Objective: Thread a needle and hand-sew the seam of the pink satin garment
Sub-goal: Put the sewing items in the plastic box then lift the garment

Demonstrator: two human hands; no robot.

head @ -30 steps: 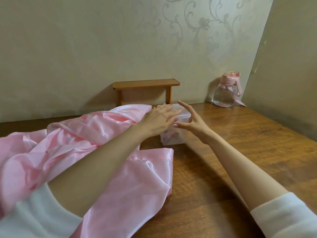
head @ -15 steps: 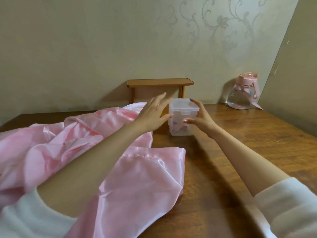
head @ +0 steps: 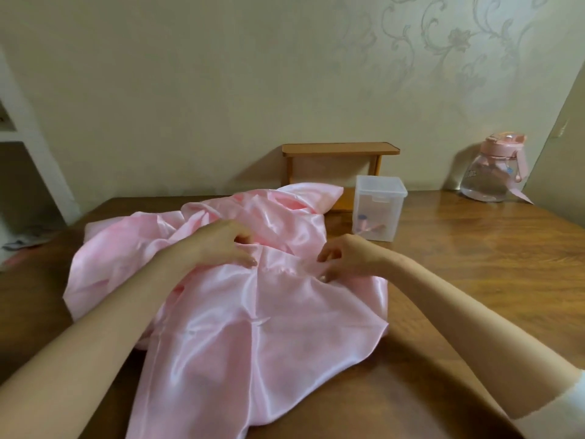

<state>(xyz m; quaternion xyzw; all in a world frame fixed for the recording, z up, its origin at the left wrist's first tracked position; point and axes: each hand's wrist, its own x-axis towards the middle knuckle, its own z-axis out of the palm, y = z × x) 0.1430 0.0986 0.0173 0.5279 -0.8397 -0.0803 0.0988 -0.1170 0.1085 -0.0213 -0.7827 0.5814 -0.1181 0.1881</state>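
At mid-frame the pink satin garment lies spread on the table, left hand curled into a fold, right hand pinching the stitched edge. Satin slips, so I would draw that seam flat and taut between both hands before opening the lidded clear box right of centre.

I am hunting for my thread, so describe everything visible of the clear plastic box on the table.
The clear plastic box is a tall, squarish tub of cloudy see-through plastic with a matching snap-on lid, shut. It stands upright on the wooden table, in front of the small wooden shelf and just right of the pink satin garment. Small pinkish and bluish things lie at its bottom, too blurred to name. Neither the left hand nor the right hand touches it.
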